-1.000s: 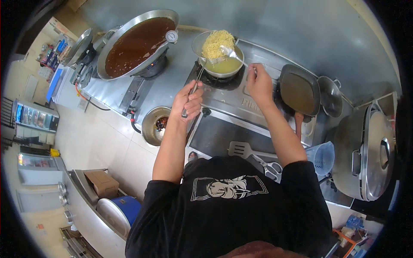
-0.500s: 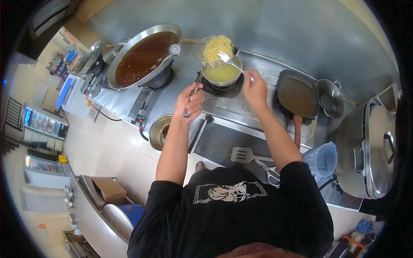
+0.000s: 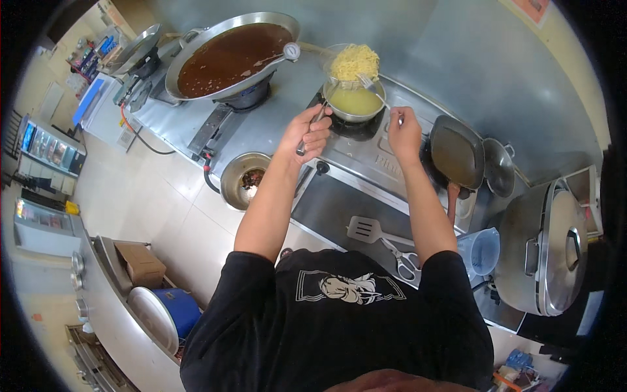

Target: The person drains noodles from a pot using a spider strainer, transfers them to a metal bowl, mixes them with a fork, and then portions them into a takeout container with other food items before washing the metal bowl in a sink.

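Note:
My left hand (image 3: 304, 134) is closed round the dark handle of a wire strainer (image 3: 331, 64). A clump of yellow noodles (image 3: 354, 63) sits in it, raised above a small metal pot (image 3: 353, 119) of yellowish liquid on the stove. In my closed right hand (image 3: 405, 135) is a metal fork (image 3: 373, 87). Its tines point at the lower right edge of the noodles; I cannot tell whether they touch. The noodles hide most of the strainer's basket.
Left of the pot stands a large wok (image 3: 171, 85) of brown liquid with a dial thermometer (image 3: 291, 51). A square pan (image 3: 457, 151) lies right. Nearer are a slotted turner (image 3: 364, 229), scissors (image 3: 408, 264), a plastic jug (image 3: 483, 251), a big lidded pot (image 3: 519, 255) and a steel bowl (image 3: 230, 189).
The whole view has shifted. The fork's tines have moved from the front of the noodles to their lower right edge. Both hands keep their holds, and the strainer stays above the pot.

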Available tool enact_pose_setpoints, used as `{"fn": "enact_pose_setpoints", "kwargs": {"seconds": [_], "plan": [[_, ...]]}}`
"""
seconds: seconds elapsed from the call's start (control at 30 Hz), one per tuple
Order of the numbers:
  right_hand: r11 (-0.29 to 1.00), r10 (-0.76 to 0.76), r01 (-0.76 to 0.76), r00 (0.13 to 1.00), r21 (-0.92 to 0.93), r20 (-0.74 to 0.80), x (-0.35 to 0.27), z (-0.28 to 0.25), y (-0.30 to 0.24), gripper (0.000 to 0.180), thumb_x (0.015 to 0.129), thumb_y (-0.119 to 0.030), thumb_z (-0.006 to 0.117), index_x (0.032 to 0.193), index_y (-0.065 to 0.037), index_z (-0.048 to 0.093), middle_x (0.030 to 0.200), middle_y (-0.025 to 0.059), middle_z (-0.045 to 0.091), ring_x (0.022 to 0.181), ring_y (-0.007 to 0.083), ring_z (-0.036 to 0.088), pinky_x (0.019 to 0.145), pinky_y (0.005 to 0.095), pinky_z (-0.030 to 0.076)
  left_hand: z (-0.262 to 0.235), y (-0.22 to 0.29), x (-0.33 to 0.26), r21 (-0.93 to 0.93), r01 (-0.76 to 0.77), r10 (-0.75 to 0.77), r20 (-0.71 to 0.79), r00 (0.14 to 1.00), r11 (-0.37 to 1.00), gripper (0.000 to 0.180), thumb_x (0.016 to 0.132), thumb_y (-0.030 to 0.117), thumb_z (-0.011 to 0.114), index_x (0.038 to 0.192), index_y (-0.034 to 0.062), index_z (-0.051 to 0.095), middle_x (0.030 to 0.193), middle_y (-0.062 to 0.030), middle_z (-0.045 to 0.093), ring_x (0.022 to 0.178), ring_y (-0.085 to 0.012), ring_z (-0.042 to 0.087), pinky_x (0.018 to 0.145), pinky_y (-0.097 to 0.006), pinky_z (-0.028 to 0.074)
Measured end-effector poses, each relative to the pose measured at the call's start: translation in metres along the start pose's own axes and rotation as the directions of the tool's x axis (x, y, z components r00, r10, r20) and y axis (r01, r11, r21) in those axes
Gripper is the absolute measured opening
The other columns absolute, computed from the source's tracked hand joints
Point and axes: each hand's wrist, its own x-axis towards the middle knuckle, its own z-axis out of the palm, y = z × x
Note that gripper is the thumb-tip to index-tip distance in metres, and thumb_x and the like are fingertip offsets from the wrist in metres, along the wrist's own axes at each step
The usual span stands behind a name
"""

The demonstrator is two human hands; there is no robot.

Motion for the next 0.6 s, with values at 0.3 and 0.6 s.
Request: {"fn": "enact_pose_setpoints", "kwargs": {"seconds": [0.3, 0.6], "plan": [[0.988, 0.046, -0.016, 0.980, 0.152, -0.191, -0.018, -0.016, 0.007, 0.020, 0.098, -0.020, 0.062, 0.101, 0.000, 0.065, 0.089, 0.0103, 0.068, 0.081, 0.0198, 0.063, 0.074, 0.0341, 0.050, -0.011, 0.023, -0.033, 0.042, 0.033, -0.035, 0.061, 0.998, 0.999, 0.025, 0.107, 0.029, 0.045, 0.106, 0.0052, 0.054, 0.061, 0.0057, 0.040, 0.035, -0.0027, 0.035, 0.027, -0.020, 0.028], [0.877, 0.314, -0.311, 0.948, 0.365, 0.054, -0.171, -0.010, -0.048, 0.018, 0.103, -0.023, 0.060, 0.096, -0.006, 0.060, 0.068, -0.0086, 0.046, 0.056, 0.0003, 0.037, 0.049, 0.0200, 0.027, -0.060, 0.049, -0.207, -0.068, 0.085, -0.081, 0.065, 0.995, 0.994, 0.026, 0.108, 0.030, 0.043, 0.109, 0.0067, 0.056, 0.061, 0.0033, 0.043, 0.031, -0.0063, 0.034, 0.025, -0.023, 0.028]]}}
